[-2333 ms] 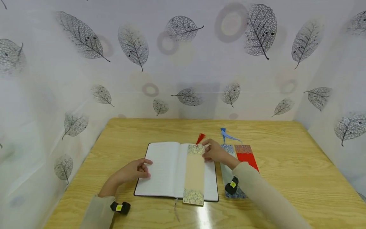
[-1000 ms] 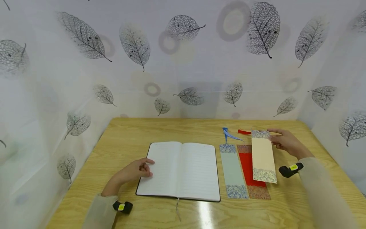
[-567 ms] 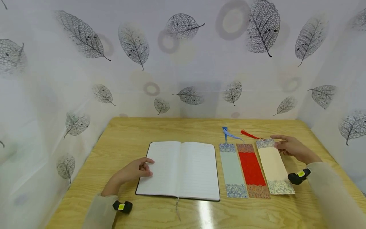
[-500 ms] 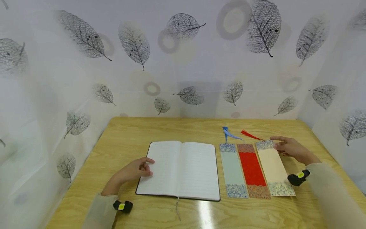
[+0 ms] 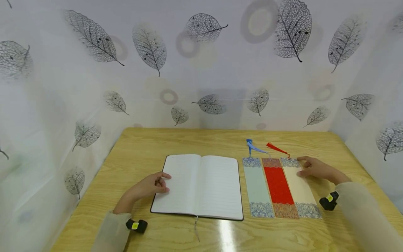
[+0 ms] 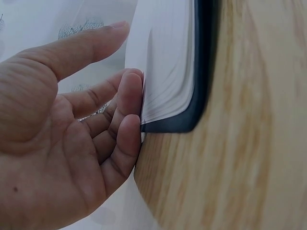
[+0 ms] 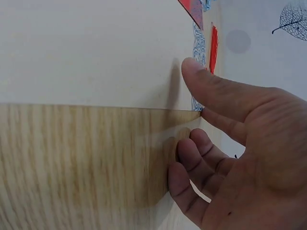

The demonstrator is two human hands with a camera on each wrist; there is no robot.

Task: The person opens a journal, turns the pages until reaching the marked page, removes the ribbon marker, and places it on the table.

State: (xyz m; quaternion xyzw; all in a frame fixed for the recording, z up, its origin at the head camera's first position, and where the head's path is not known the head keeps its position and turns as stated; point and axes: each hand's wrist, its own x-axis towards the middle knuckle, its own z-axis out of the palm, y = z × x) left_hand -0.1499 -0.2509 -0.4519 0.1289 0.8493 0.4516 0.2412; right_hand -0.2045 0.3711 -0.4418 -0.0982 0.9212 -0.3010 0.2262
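Note:
An open notebook (image 5: 217, 189) with blank lined pages lies on the table. My left hand (image 5: 145, 188) rests at its left edge; in the left wrist view the fingertips (image 6: 129, 91) touch the page edges and the thumb stays apart. A cream bookmark (image 5: 302, 189) with patterned ends and a red tassel (image 5: 277, 147) lies flat at the right. By its top right corner is my right hand (image 5: 319, 170), index finger at the corner. The right wrist view has the thumb (image 7: 194, 72) over the bookmark's surface, the other fingers loosely bent beside it.
A red bookmark (image 5: 279, 185) lies left of the cream one, then a pale green bookmark (image 5: 257, 185) nearest the notebook. Blue tassels (image 5: 252, 145) trail above them. The notebook's ribbon (image 5: 196, 229) hangs toward the front. A leaf-print backdrop (image 5: 201, 63) surrounds the wooden table (image 5: 176, 141).
My right hand has carried the cream bookmark from the notebook's right page to the right of the red bookmark, laid it flat and loosened its pinch. My left hand stays put.

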